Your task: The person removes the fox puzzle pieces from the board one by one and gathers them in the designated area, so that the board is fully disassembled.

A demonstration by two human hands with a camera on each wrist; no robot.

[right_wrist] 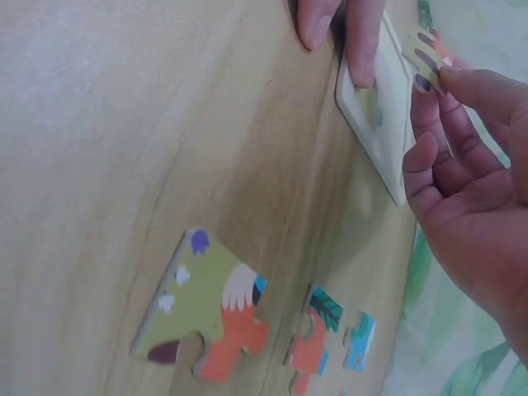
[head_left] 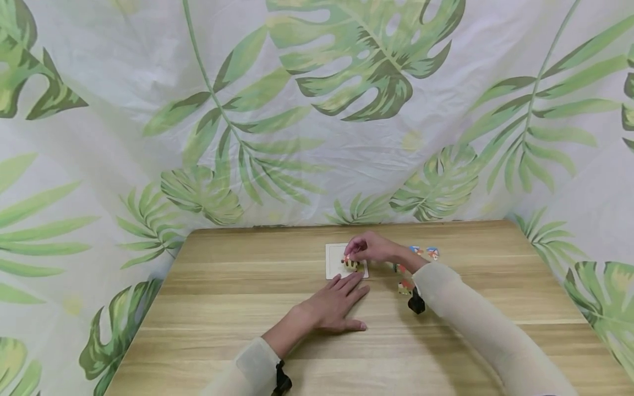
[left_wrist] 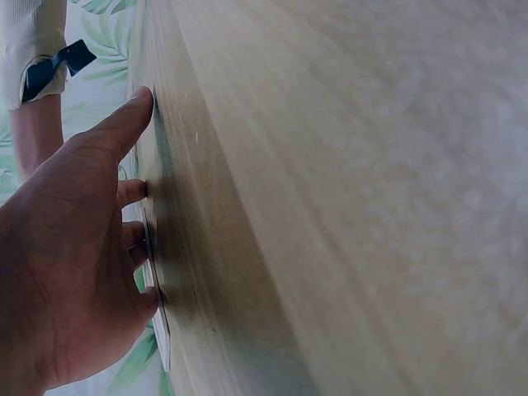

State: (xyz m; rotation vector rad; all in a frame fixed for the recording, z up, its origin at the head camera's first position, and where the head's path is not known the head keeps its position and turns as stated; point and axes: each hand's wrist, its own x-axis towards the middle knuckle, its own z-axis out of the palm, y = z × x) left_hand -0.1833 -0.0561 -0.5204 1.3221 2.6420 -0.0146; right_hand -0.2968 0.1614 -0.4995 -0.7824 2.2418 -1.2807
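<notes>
My right hand (head_left: 373,246) pinches a jigsaw piece (right_wrist: 426,62) between thumb and fingers. The piece is yellowish with dark stripes and a bit of orange-red. It is over the right part of a white puzzle tray (head_left: 334,258). My left hand (head_left: 337,305) lies with straight fingers, its fingertips on the tray's near edge. In the right wrist view, one finger of that hand touches a greenish patch inside the frame, partly hidden. The left wrist view shows the left hand (left_wrist: 74,247) side-on, low over the wood.
Several loose jigsaw pieces lie right of the tray, including a green and orange one (right_wrist: 206,305), an orange one with a leaf (right_wrist: 307,346) and a blue one (right_wrist: 360,340). Behind the wooden table (head_left: 238,308) hangs a leaf-patterned cloth (head_left: 277,137).
</notes>
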